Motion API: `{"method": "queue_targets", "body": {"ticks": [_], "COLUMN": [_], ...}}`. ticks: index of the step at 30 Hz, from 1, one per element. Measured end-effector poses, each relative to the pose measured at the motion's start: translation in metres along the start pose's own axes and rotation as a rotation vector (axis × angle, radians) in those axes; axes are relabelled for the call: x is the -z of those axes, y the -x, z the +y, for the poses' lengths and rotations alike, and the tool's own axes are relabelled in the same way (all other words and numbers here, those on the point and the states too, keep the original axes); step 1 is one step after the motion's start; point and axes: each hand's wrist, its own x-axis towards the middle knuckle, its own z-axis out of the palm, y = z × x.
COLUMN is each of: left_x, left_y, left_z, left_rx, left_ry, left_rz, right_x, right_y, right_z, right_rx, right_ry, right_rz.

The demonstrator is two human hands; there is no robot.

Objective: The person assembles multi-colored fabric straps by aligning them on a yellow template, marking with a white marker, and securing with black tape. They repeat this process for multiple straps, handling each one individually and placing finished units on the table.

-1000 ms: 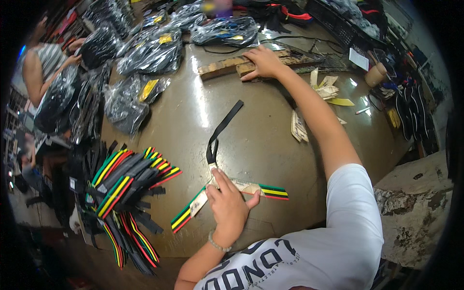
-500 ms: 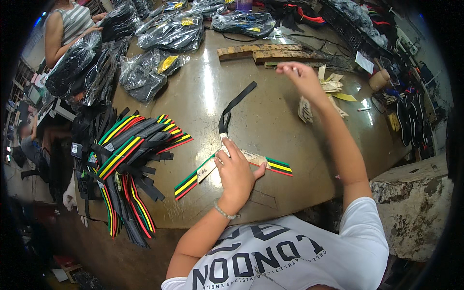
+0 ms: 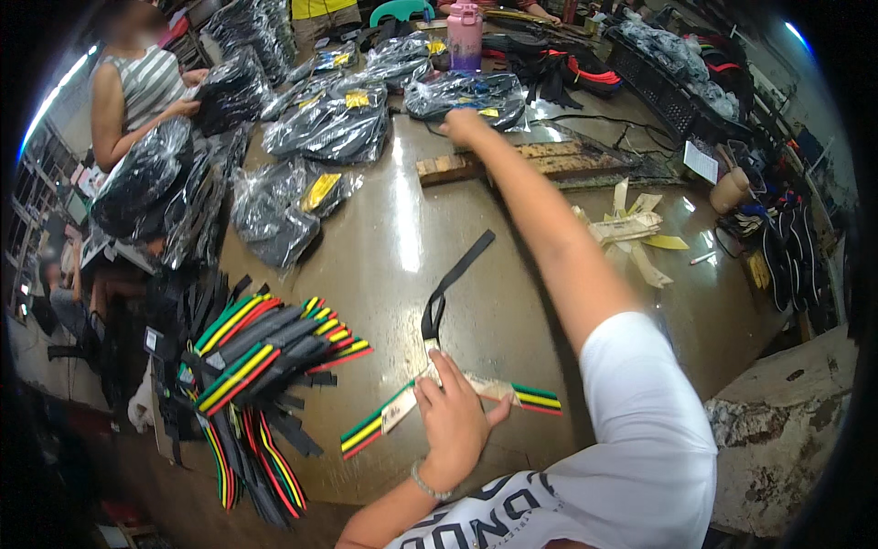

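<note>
My left hand (image 3: 452, 414) lies with its fingers spread, pressing a pale marked template (image 3: 400, 408) onto a striped strap (image 3: 366, 435) in green, yellow and red. The strap's other end (image 3: 538, 400) shows to the right of the hand. A narrow black webbing strap (image 3: 468, 261) runs from the template's top, looped near its base. Far across the table, my right hand (image 3: 468, 128) is beside a plastic-wrapped black item (image 3: 498, 96) and the wooden strips (image 3: 549, 157). Its fingers look curled together; whatever is in them is hidden.
A pile of striped and black straps (image 3: 247, 366) hangs over the table's left edge. Plastic-wrapped black goods (image 3: 329, 128) cover the far left, where another person (image 3: 137, 82) stands. A pink bottle (image 3: 465, 37) stands behind. Loose pale templates (image 3: 631, 226) lie on the right.
My right hand has moved forward and left, from above the pale templates to the far side of the wooden strips. My left hand stays on the template; the view has tilted up.
</note>
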Motion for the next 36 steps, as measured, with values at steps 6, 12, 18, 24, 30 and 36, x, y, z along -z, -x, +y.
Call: {"method": "queue_targets", "body": {"ticks": [6,12,18,24,30,36], "left_x": [0.003,0.001,0.002,0.003,0.003,0.003], "left_y": [-0.003,-0.001,-0.001,-0.001,-0.001,0.001], "left_z": [0.0,-0.003,-0.003,-0.002,-0.002,-0.001], "left_rx": [-0.012,-0.039,-0.027,-0.06,-0.062,-0.039], "left_ry": [-0.057,-0.02,0.019,-0.048,-0.04,-0.04], "left_rz": [0.054,0.078,-0.009,0.047,0.061,-0.003], "right_x": [0.014,0.11,0.189,0.225,0.218,0.158], "right_y": [-0.005,-0.017,0.014,0.109,0.2,0.237], "right_z": [0.0,0.06,0.201,0.341,0.417,0.416], "right_rx": [0.035,0.181,-0.058,-0.504,-0.555,-0.467], "right_ry": [0.156,0.562,0.569,0.427,0.342,0.243], "right_rz": [-0.206,-0.125,0.276,0.692,0.586,0.482]}}
